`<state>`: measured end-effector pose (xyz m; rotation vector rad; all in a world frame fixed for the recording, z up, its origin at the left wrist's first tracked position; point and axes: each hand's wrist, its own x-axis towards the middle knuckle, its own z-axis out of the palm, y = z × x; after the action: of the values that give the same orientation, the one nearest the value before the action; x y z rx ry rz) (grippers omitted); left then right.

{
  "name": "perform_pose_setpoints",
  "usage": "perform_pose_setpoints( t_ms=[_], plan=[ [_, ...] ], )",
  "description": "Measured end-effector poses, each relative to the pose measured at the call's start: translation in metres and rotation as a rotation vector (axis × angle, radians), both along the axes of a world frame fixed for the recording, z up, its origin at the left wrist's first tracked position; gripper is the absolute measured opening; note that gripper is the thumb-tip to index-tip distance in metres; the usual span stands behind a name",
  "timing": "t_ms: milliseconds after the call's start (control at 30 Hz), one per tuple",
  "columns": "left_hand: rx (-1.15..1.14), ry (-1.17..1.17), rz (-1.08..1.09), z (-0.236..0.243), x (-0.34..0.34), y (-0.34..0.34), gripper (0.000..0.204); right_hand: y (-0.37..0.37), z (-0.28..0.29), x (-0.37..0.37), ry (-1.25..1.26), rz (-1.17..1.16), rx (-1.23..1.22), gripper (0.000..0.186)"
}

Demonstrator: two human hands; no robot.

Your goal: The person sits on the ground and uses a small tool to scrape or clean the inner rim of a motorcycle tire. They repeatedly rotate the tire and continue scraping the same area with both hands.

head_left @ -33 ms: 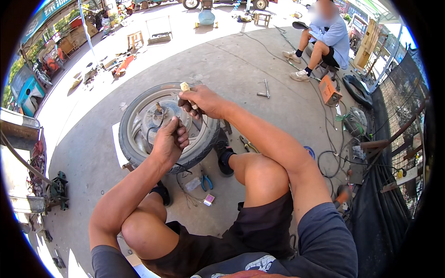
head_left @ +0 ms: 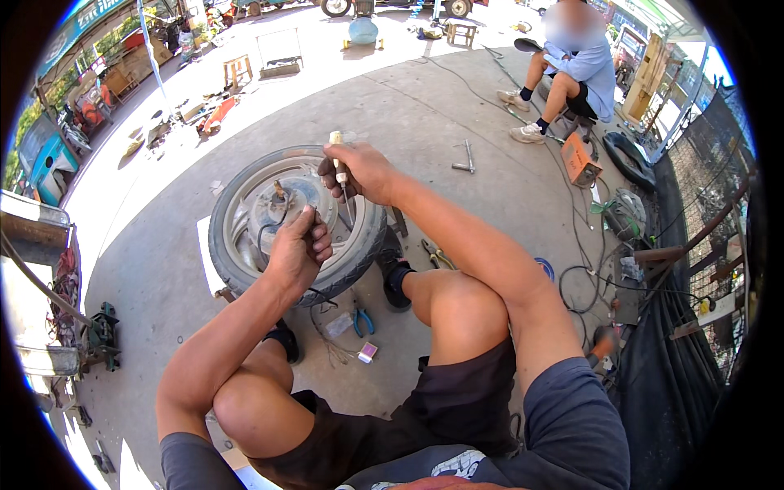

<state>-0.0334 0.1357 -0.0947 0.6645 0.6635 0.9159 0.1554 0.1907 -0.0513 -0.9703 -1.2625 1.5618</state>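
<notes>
1. Our right hand [head_left: 363, 173] grips a pale-handled tool [head_left: 337, 139], its thin shaft pointing down over the wheel [head_left: 220, 233]!
2. Our left hand [head_left: 296, 247] is curled near the hub [head_left: 265, 211], thumb against fingers; we can't tell what, if anything, it pinches.
3. There's the wheel, lying on its side below both hands, out beyond our knees [head_left: 469, 314].
4. Blue-handled pliers [head_left: 369, 322] lie on the ground [head_left: 425, 343] near us.

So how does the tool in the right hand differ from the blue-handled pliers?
The tool has one pale handle; the pliers have two blue ones. The tool is gripped in the right hand; the pliers lie on the ground. Both are hand tools.
</notes>
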Motion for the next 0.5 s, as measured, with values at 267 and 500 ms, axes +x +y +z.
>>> perform_pose_setpoints(
  t_ms=[267,500],
  plan=[
    [0.026,0.035,0.001,0.004,0.004,-0.003,0.023,0.010,-0.005,0.013,0.107,-0.122,-0.037,0.047],
    [0.046,0.021,-0.009,0.003,0.000,-0.003,0.021,0.012,-0.006,0.008,0.192,-0.061,-0.043,0.040]
  ],
)
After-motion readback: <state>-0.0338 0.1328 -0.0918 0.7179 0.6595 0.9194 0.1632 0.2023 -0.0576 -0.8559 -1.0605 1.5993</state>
